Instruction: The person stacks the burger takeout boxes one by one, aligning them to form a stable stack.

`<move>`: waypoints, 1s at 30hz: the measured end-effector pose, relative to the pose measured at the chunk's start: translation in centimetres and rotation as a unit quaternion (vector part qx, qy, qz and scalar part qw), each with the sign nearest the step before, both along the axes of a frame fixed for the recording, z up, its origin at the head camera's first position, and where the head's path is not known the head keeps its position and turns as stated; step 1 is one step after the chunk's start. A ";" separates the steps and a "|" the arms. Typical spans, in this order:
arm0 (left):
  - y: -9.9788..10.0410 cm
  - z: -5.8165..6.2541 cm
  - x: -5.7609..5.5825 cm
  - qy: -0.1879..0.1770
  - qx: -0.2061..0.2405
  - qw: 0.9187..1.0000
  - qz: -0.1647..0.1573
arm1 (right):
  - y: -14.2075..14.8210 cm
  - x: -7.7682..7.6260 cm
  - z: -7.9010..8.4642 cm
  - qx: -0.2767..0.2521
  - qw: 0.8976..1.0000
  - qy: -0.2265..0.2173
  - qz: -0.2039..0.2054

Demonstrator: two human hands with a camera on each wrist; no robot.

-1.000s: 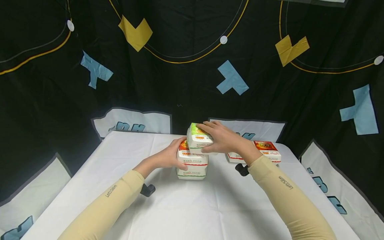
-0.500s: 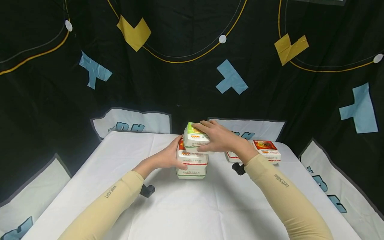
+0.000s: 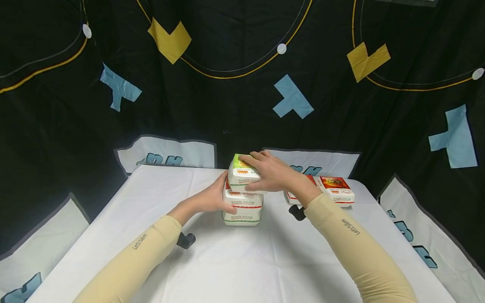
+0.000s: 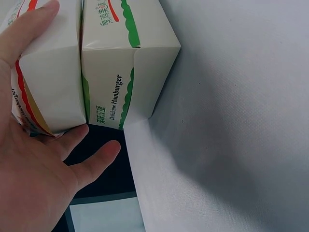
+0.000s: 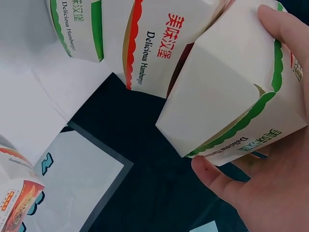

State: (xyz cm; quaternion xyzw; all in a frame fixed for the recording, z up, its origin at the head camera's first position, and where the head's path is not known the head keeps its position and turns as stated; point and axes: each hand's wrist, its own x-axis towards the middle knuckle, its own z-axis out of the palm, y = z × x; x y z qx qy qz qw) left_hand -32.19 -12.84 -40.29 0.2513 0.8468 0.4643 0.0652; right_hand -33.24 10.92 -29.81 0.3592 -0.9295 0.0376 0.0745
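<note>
Three paper hamburger boxes form a stack at mid-table. My right hand (image 3: pixel 273 173) grips the uppermost, a green-topped hamburger box (image 3: pixel 242 173), with its thumb on the front and fingers over the top. In the right wrist view this green-trimmed box (image 5: pixel 217 82) sits askew against the red-trimmed hamburger box (image 5: pixel 157 46). My left hand (image 3: pixel 211 197) holds that red-trimmed middle box (image 3: pixel 248 201) from the left side, thumb across its front. Beneath it, a green-trimmed hamburger box (image 3: pixel 242 219) stands on the table, its print showing in the left wrist view.
Two more red-topped hamburger boxes are at the back right: one box (image 3: pixel 337 194) in plain sight, another box (image 3: pixel 293 198) partly behind my right forearm. A white cloth covers the table (image 3: pixel 242 269). A black curtain (image 3: pixel 235 109) hangs beyond the far edge.
My right hand has moved left with the green-topped box, bringing it closer over the middle box. The left hand and the two lower boxes have stayed put.
</note>
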 end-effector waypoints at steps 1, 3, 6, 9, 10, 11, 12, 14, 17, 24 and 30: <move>0.0 0.0 0.0 0.001 0.003 1.000 -0.002 | -0.1 0.0 0.0 0.002 1.000 0.000 -0.001; 0.1 0.0 0.0 0.000 0.011 1.000 -0.008 | -0.2 0.1 0.0 0.005 1.000 -0.001 -0.003; 0.1 -0.1 -0.1 -0.002 0.016 1.000 -0.011 | -0.4 0.1 0.0 0.006 1.000 -0.002 -0.005; 0.1 -0.1 -0.1 0.000 0.024 1.000 -0.017 | -0.5 0.1 0.0 0.006 1.000 -0.001 -0.005; 0.1 -0.1 -0.2 0.001 0.026 0.999 -0.019 | -0.5 0.1 0.0 0.006 1.000 0.000 -0.005; 0.1 -0.1 -0.2 0.003 0.029 0.999 -0.021 | -0.6 0.1 0.0 0.006 1.000 0.000 -0.005; 0.1 -0.1 -0.2 0.004 0.031 0.999 -0.024 | -0.6 0.1 0.0 0.006 1.000 0.000 -0.006; 0.0 -0.1 -0.2 0.008 0.033 0.999 -0.028 | -0.7 0.1 0.0 0.008 1.000 0.002 -0.007; 0.0 -0.1 -0.2 0.012 0.036 0.999 -0.033 | -0.9 0.2 0.1 0.010 1.000 0.005 -0.005; 0.1 -0.3 -0.4 0.022 0.040 0.998 -0.043 | -1.1 0.3 0.3 0.020 1.000 0.010 -0.004; 0.0 -0.2 -0.3 0.029 0.039 0.998 -0.047 | -1.2 0.5 0.4 0.031 0.999 0.006 -0.003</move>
